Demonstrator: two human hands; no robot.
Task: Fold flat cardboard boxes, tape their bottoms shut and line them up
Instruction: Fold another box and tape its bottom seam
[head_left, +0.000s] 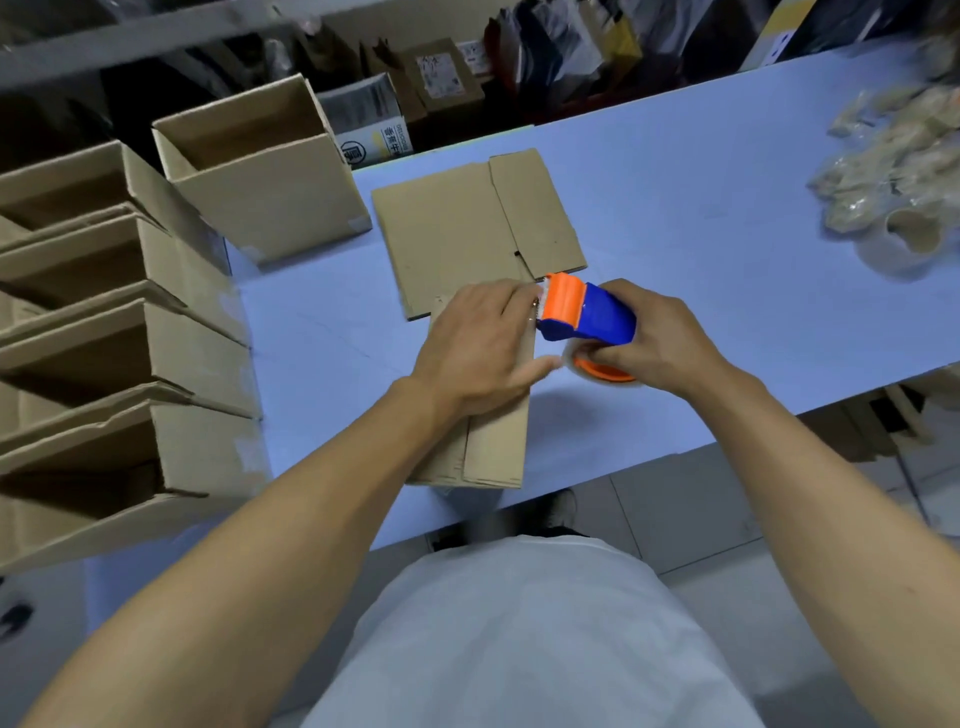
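**Head view: tape goes onto a box bottom at the packing table**

Head-camera picture, looking down on a worker's two bare hands. The right hand (654, 338) is wrapped around a blue-and-orange tape dispenser (587, 317), fingers curled over its body and the clear roll beneath, with the orange nose set against the far end of the box in work (493, 431). The left hand (478, 343) lies flat on that box, fingers fairly straight and pressing the closed flaps down just beside the dispenser's nose, thumb reaching toward the roll.

The box stands near the front edge of the pale blue table (727, 208), bottom side up by the look of it (the seam itself is hidden under the hand). It appears to be thin corrugated board: light, stiff along its panels, yet ready to spring open at the flaps, so it likely needs a flat palm on top while the tape runs, and is best lifted afterward by its side walls rather than by the flaps.

Just behind it lies a flat box blank (467, 228), unfolded. To the left, a row of finished boxes (130, 338) stands mouth-up, with one more box (260, 171) at the far end. A spare tape roll (914, 234) sits well apart on the right, among packets in clear wrapping (883, 156).
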